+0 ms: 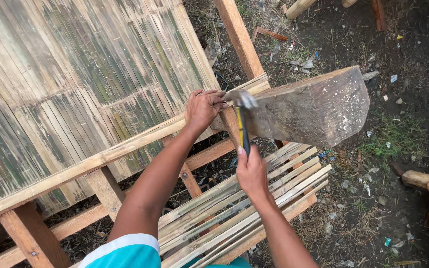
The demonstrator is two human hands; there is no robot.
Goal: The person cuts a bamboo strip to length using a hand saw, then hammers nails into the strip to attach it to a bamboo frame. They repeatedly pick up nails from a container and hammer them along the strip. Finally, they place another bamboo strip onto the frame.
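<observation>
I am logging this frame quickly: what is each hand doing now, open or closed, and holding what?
Left hand: curled on the bamboo strip; whether it grips cannot be told.
Right hand: closed on the hammer.

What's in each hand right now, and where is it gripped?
Right hand grips the hammer at the lower end of its handle. Left hand presses on the long bamboo strip near the hammer head.

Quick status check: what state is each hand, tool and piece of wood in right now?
Left hand: pressed on the strip's end.
Right hand: gripping the hammer.
Hammer: head at the strip's end.
Strip: lying along the panel's edge.
Panel: flat on the frame.
</observation>
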